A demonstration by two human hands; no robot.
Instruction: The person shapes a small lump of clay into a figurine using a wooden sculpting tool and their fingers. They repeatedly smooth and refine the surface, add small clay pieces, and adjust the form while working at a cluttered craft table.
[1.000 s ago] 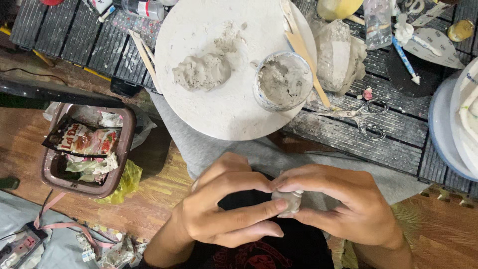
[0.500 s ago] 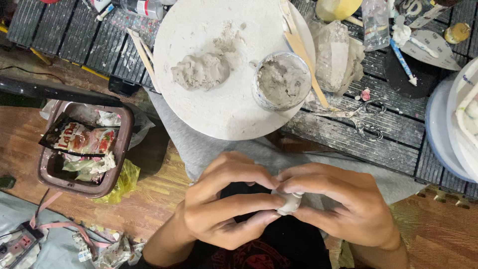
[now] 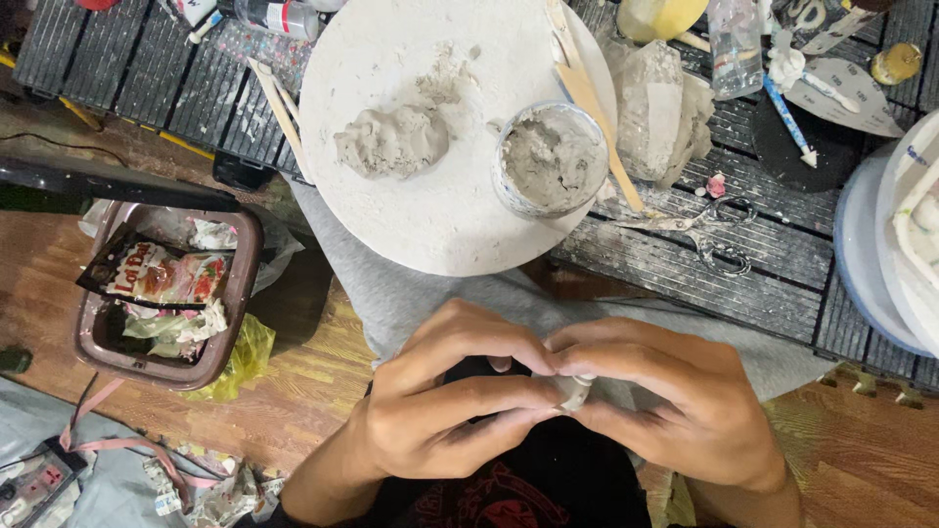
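Grey clay is being shaped by pinching: the left hand (image 3: 440, 411) and right hand (image 3: 675, 411) meet fingertip to fingertip, clamped on a small pale clay piece (image 3: 572, 391) over the lap — below the round white board (image 3: 430, 210). Further shaping likely calls for light, even pressure.

Dark slatted table (image 3: 685, 274) spans 10 to 3 o'clock; slats run across its top, dusted pale grey in patches; wooden floor (image 3: 293, 391) shows at 8 o'clock and again at 4 o'clock, warm brown, boards worn; brown bin (image 3: 93, 347) stands on floor at 9 o'clock, near table edge, crumpled wrappers inside; yellow plastic scrap (image 3: 245, 352) just beside bin; grey cloth (image 3: 39, 430) with litter at 7 o'clock; light even, soft, no hard shadows.
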